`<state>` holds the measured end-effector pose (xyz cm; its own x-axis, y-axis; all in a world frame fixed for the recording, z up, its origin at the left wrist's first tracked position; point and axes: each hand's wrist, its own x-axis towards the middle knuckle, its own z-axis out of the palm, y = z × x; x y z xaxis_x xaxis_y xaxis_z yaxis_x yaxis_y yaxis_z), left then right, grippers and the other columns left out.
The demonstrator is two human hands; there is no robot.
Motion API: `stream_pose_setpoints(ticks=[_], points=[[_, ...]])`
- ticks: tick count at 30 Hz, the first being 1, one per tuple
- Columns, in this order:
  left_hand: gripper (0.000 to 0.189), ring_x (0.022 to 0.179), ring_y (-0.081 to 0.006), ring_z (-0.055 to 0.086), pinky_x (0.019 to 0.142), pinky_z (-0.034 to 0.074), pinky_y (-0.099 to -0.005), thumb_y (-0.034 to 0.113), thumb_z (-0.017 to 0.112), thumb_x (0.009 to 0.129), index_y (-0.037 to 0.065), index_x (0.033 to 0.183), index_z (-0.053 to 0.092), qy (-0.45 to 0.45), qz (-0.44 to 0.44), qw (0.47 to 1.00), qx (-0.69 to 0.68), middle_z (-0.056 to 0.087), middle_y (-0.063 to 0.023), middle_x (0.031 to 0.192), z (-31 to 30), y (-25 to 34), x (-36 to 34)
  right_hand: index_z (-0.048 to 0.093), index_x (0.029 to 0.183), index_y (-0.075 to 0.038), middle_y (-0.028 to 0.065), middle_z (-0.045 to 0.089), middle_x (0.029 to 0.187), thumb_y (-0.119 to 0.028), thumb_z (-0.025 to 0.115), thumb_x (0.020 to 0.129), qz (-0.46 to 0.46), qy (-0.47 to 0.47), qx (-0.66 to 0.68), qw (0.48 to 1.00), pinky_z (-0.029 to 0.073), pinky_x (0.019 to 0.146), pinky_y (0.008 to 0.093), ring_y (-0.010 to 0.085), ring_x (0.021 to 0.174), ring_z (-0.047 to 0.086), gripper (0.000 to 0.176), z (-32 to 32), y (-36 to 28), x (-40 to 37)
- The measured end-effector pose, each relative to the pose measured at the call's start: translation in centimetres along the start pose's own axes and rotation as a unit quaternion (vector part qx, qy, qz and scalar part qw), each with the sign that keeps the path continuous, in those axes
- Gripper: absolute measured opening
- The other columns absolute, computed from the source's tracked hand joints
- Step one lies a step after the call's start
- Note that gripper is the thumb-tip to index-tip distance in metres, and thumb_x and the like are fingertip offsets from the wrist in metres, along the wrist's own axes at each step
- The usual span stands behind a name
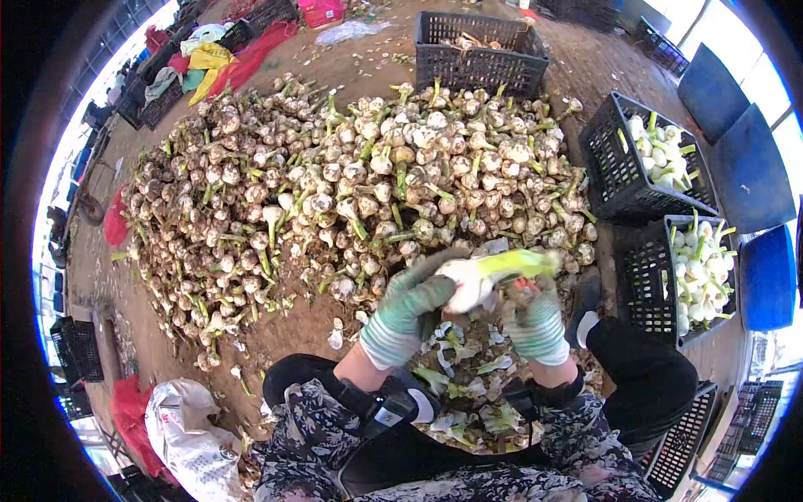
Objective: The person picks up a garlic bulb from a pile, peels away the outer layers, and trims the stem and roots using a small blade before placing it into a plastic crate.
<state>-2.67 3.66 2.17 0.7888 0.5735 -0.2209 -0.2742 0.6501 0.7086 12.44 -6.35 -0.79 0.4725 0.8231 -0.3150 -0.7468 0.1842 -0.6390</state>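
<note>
My left hand (411, 308), in a green and white glove, is closed round the bulb end of a white garlic bulb (467, 283). The bulb's green stem points right, over my right hand (534, 318). That hand, gloved too, is closed on a small tool with a red part (523, 285), just below the stem; the rest of the tool is hidden. Beyond both hands spreads a large heap of unpeeled garlic (360, 184). Peeled skins and leaves (468, 376) lie on the ground between my legs.
Black crates of cleaned garlic stand at the right, one farther off (611, 159) and one nearer (648, 284). Another black crate (477, 67) is behind the heap. A white sack (188, 435) lies at lower left. Blue chair backs (753, 176) line the right side.
</note>
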Motion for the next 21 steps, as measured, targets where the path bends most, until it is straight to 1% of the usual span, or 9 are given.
stream_pose_setpoints(ticks=[1,3,5,6,9,15,17,18,21], points=[[0.066,0.099,-0.0213,0.055,0.086,0.045,-0.0311,0.022,0.070,0.072,-0.001,0.126,0.039,-0.070,-0.072,0.990,-0.103,0.054,-0.0123,0.112,-0.2,0.1,0.1,0.050,0.107,-0.003,0.0080,0.058,0.084,-0.001,0.050,0.082,0.062,-0.123,0.087,0.987,0.052,0.059,0.0200,0.0132,0.073,0.059,0.024,-0.6,-0.4,-0.3],[0.064,0.096,-0.0220,0.057,0.083,0.047,-0.0312,0.030,0.067,0.076,-0.002,0.124,0.040,-0.061,-0.039,0.997,-0.010,0.054,-0.0116,0.111,-0.7,-0.5,0.3,0.050,0.106,-0.002,0.0077,0.058,0.084,0.000,0.050,0.083,0.096,-0.032,0.100,0.990,0.052,0.063,0.0202,0.0132,0.071,0.058,0.023,-0.6,-0.6,-0.3],[0.067,0.094,-0.0225,0.058,0.081,0.048,-0.0304,0.038,0.064,0.077,-0.003,0.125,0.039,0.075,0.047,0.994,0.062,0.055,-0.0110,0.111,-0.8,-1.5,1.0,0.050,0.109,-0.001,0.0071,0.059,0.086,-0.001,0.053,0.081,0.012,0.099,-0.075,0.992,0.052,0.066,0.0223,0.0129,0.072,0.058,0.028,0.4,0.0,0.3],[0.065,0.099,-0.0216,0.055,0.084,0.046,-0.0297,0.039,0.061,0.079,-0.002,0.125,0.039,0.060,0.082,0.986,0.136,0.053,-0.0110,0.115,-1.0,-1.4,1.1,0.051,0.104,-0.002,0.0061,0.059,0.094,-0.014,0.052,0.086,-0.097,-0.008,-0.249,0.964,0.052,0.065,0.0239,0.0143,0.076,0.060,0.021,0.9,0.2,-0.4],[0.051,0.105,-0.0151,0.050,0.090,0.041,-0.0270,0.017,0.062,0.081,-0.001,0.125,0.042,0.026,0.070,0.986,0.150,0.051,-0.0086,0.117,0.6,0.0,-0.5,0.049,0.110,-0.001,0.0057,0.059,0.095,-0.012,0.051,0.087,-0.034,-0.068,-0.244,0.967,0.051,0.071,0.0257,0.0139,0.081,0.060,0.025,0.3,-0.2,-0.3],[0.055,0.106,-0.0181,0.049,0.092,0.038,-0.0288,0.013,0.064,0.076,-0.002,0.124,0.042,0.055,0.029,0.985,0.158,0.051,-0.0102,0.116,0.5,-0.4,-0.3,0.049,0.112,0.000,0.0063,0.058,0.096,-0.014,0.060,0.080,0.061,-0.236,-0.038,0.969,0.049,0.073,0.0245,0.0144,0.085,0.059,0.036,-0.6,-1.8,0.6],[0.058,0.104,-0.0176,0.050,0.091,0.039,-0.0282,0.014,0.066,0.073,-0.002,0.123,0.042,0.057,0.014,0.986,0.158,0.052,-0.0104,0.115,0.9,-0.5,-0.4,0.053,0.107,0.000,0.0068,0.060,0.093,-0.015,0.060,0.081,-0.060,-0.151,-0.383,0.909,0.048,0.070,0.0242,0.0136,0.082,0.059,0.031,-0.1,-2.1,0.3],[0.058,0.101,-0.0161,0.051,0.089,0.040,-0.0278,0.014,0.067,0.073,-0.003,0.122,0.043,0.048,0.000,0.991,0.125,0.054,-0.0099,0.111,0.6,-0.6,-0.3,0.056,0.103,0.000,0.0054,0.061,0.090,-0.012,0.064,0.077,-0.009,-0.126,-0.228,0.966,0.048,0.068,0.0231,0.0121,0.078,0.059,0.030,-0.2,-2.2,0.3],[0.063,0.098,-0.0156,0.053,0.088,0.041,-0.0283,0.015,0.069,0.071,-0.004,0.123,0.041,0.011,0.008,0.998,0.056,0.056,-0.0105,0.108,-0.7,-1.4,0.0,0.056,0.101,0.000,0.0043,0.061,0.089,-0.011,0.067,0.073,-0.053,-0.124,-0.171,0.976,0.050,0.067,0.0236,0.0115,0.075,0.060,0.033,0.7,-2.0,0.2]])
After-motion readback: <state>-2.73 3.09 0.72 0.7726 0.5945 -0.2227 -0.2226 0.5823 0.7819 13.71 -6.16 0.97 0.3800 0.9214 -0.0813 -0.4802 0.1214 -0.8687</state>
